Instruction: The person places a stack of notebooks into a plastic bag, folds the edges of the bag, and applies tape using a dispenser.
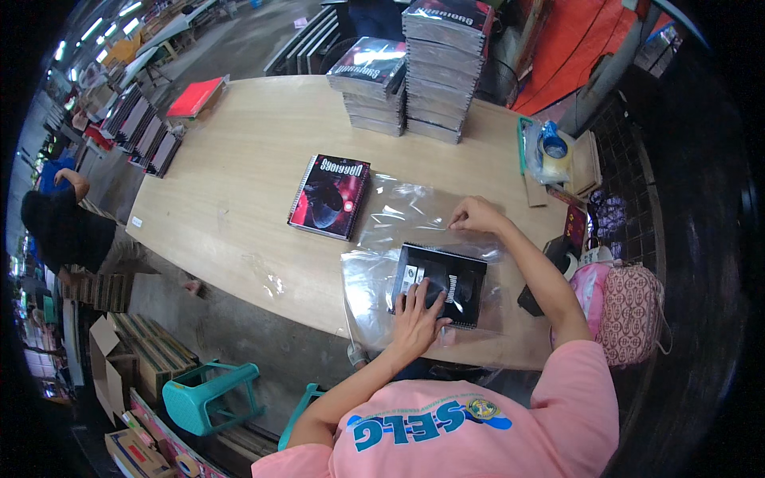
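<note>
A black spiral-bound notebook point(468, 285) lies on a sheet of clear plastic film point(368, 299) at the table's near edge. My left hand point(418, 320) rests on the notebook's left part, fingers spread flat. Just beyond the notebook, my right hand point(476, 213) is closed in a pinch on the edge of the film. More glossy film point(402, 209) stretches from there toward a red and black spiral notebook point(329, 197), which lies face up to the left.
Tall stacks of spiral notebooks point(442, 80) stand at the table's far side. Tape rolls point(555, 151) and a patterned bag point(632, 315) are at the right. A red pack point(194, 97) lies at the far left corner. Below left are a green stool point(209, 398) and cartons point(151, 346); another person point(68, 227) stands left.
</note>
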Available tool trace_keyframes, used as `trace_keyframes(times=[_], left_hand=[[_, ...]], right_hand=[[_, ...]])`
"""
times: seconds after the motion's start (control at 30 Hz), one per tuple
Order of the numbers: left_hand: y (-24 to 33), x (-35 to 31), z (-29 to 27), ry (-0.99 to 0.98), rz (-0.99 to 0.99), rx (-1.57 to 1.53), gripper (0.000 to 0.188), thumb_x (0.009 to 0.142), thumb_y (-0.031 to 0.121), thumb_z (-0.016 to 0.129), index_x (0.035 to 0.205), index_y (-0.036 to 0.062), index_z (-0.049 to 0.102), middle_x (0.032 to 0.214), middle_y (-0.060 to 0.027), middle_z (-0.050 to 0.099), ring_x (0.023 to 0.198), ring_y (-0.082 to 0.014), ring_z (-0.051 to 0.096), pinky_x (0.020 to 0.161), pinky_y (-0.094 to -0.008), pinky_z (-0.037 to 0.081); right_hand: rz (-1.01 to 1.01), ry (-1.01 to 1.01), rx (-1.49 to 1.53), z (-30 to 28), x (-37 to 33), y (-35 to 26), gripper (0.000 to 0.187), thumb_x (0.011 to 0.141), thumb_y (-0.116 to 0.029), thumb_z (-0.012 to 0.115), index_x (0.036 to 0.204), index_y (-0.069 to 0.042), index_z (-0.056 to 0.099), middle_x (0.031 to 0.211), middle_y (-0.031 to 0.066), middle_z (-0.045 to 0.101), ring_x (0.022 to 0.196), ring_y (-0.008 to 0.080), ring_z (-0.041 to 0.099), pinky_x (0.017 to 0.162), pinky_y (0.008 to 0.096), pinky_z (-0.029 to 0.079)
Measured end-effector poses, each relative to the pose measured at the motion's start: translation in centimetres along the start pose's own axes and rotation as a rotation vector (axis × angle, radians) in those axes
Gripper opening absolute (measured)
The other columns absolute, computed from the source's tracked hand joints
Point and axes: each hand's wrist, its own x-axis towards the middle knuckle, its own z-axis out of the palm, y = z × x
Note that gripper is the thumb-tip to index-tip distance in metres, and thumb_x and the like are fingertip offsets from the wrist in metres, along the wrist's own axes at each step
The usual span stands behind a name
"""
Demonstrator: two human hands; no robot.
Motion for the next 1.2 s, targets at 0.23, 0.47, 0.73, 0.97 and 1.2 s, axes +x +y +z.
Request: trace_keyframes(times=[0.23, 0.47, 0.73, 0.97, 1.2], left_hand=[[0.7, -0.4, -0.1, -0.133, -0.067, 0.072, 0.075, 0.077, 0.050, 0.072, 0.144, 0.0335, 0.044, 0.152, -0.0337, 0.018, 0.138, -0.0531, 0.024, 0.106, -0.0687, 0.024], [-1.7, -0.7, 3.1, -0.161, 0.001, 0.052, 0.069, 0.077, 0.034, 0.075, 0.140, 0.0315, 0.048, 0.155, -0.0367, 0.004, 0.141, -0.0594, 0.008, 0.104, -0.0766, 0.017], [-4.1, -0.2, 5.2, -0.209, 0.144, 0.188, 0.068, 0.084, 0.031, 0.063, 0.142, 0.0019, 0.042, 0.153, -0.0406, 0.003, 0.140, -0.0633, 0.000, 0.098, -0.0832, 0.010], [-4.4, 1.1, 5.3, -0.164, 0.171, 0.157, 0.081, 0.078, 0.037, 0.070, 0.147, 0.0069, 0.040, 0.153, -0.0418, 0.002, 0.139, -0.0637, -0.002, 0.099, -0.0825, 0.006], [-15.4, 8.6, -6.3, -0.102, 0.128, -0.117, 0.054, 0.065, 0.017, 0.077, 0.118, 0.0184, 0.068, 0.151, -0.0158, 0.039, 0.141, -0.0383, 0.030, 0.109, -0.0721, 0.009]], right_hand=[[-0.255, 0.455, -0.347, 6.4, -6.9, -5.3, 0.016, 0.077, -0.010, 0.064, 0.087, -0.011, 0.076, 0.084, 0.0116, 0.064, 0.085, 0.0326, 0.064, 0.075, 0.0428, 0.053], [-0.056, 0.672, -0.211, 15.0, -10.1, -7.5, 0.013, 0.072, -0.001, 0.058, 0.078, -0.005, 0.069, 0.081, 0.0122, 0.059, 0.081, 0.0333, 0.061, 0.073, 0.0439, 0.051], [0.070, 0.779, -0.272, 17.3, -10.4, -9.9, 0.005, 0.071, -0.004, 0.058, 0.074, -0.003, 0.063, 0.082, 0.0136, 0.058, 0.083, 0.0336, 0.060, 0.071, 0.0447, 0.051], [0.176, 0.747, -0.376, 19.2, -9.7, -9.8, 0.012, 0.075, -0.014, 0.063, 0.081, -0.003, 0.064, 0.092, 0.0126, 0.062, 0.089, 0.0322, 0.060, 0.076, 0.0432, 0.052], [0.323, 0.329, -0.472, 20.1, -14.3, -11.9, 0.104, 0.067, -0.043, 0.080, 0.147, 0.000, 0.030, 0.142, 0.0151, 0.039, 0.134, 0.0334, 0.037, 0.103, 0.0701, 0.032]])
